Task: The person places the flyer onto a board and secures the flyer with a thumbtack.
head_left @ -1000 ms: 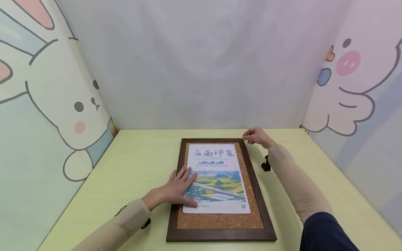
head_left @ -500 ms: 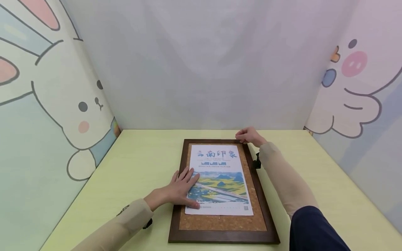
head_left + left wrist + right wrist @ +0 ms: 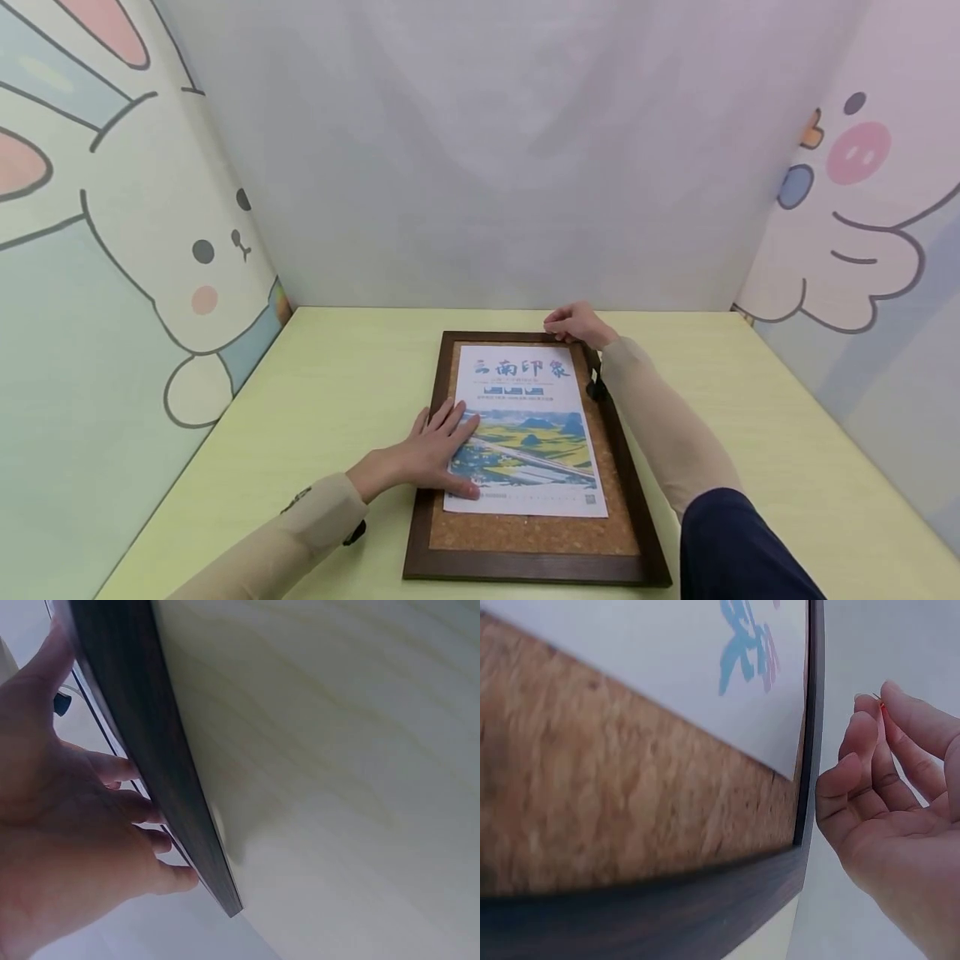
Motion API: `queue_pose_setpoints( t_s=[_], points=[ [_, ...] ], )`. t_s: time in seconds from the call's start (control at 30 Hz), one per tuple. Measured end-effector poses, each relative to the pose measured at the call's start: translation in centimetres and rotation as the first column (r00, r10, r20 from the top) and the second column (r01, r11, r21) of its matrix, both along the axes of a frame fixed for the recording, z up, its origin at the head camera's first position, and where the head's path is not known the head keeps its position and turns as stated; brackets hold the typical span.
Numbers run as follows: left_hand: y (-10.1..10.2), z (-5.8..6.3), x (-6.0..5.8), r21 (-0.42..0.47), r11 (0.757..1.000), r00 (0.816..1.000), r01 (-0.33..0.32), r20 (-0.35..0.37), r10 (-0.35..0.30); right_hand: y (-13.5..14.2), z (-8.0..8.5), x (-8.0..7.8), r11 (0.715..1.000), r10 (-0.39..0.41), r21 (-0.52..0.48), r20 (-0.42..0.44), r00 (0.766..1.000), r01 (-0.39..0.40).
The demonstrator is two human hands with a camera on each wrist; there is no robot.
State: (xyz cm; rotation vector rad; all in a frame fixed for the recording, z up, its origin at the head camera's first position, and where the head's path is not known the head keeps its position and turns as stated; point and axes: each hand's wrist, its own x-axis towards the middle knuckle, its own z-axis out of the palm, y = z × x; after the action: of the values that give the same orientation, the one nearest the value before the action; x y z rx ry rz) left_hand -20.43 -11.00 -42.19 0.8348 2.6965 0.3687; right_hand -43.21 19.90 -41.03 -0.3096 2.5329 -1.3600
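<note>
A cork board [image 3: 536, 535] in a dark brown wooden frame [image 3: 536, 568] lies on the table with a printed landscape poster [image 3: 517, 450] on it. My left hand [image 3: 429, 457], fingers spread, rests flat on the poster's lower left side and crosses the frame's left edge. Over the frame's top right corner, my right hand [image 3: 576, 323] pinches a tiny orange push pin [image 3: 883, 704] between thumb and index finger. The right wrist view shows its thin point sticking out and the other fingers loosely bent. The poster's upper right corner lies on the cork just inside the frame.
The pale yellow-green table [image 3: 337, 392] extends on both sides of the board. A grey backdrop [image 3: 480, 167] rises behind it. Side panels carry a cartoon rabbit [image 3: 187, 233] at left and a cartoon chick [image 3: 832, 217] at right.
My right hand has moved left, from beside the frame's top right corner to over its top edge, still pinching the push pin. My left hand stays on the poster. The head view has shifted slightly.
</note>
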Motion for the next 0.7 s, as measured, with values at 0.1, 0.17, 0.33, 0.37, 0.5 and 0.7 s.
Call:
queue_pose_setpoints(
  t_s=[0.1, 0.17, 0.33, 0.37, 0.5, 0.7],
  points=[
    [0.0, -0.1, -0.1, -0.003, 1.000, 1.000, 0.002, -0.010, -0.002, -0.7, 0.0, 0.0, 1.000, 0.004, -0.001, 0.007, 1.000, -0.004],
    [0.0, -0.1, -0.1, -0.003, 1.000, 1.000, 0.004, -0.012, -0.004, -1.1, 0.0, 0.1, 1.000, 0.006, 0.008, 0.012, 1.000, -0.006],
    [0.0, -0.2, -0.1, 0.001, 1.000, 1.000, 0.009, -0.011, -0.009, -1.9, 0.0, 0.2, 1.000, -0.007, 0.026, 0.027, 1.000, 0.007],
    [0.0, -0.2, -0.1, 0.001, 1.000, 1.000, 0.008, -0.010, -0.008, -2.1, 0.0, 0.2, 1.000, -0.005, 0.030, 0.028, 1.000, 0.004],
    [0.0, -0.1, -0.2, 0.001, 1.000, 1.000, 0.002, -0.003, -0.002, -2.7, 0.1, 0.3, 1.000, 0.000, 0.026, 0.041, 0.999, -0.001],
    [0.0, -0.1, -0.2, -0.009, 1.000, 1.000, -0.008, -0.005, 0.008, -3.6, -0.3, 0.3, 0.996, 0.082, 0.042, -0.004, 0.997, -0.081]
  ],
)
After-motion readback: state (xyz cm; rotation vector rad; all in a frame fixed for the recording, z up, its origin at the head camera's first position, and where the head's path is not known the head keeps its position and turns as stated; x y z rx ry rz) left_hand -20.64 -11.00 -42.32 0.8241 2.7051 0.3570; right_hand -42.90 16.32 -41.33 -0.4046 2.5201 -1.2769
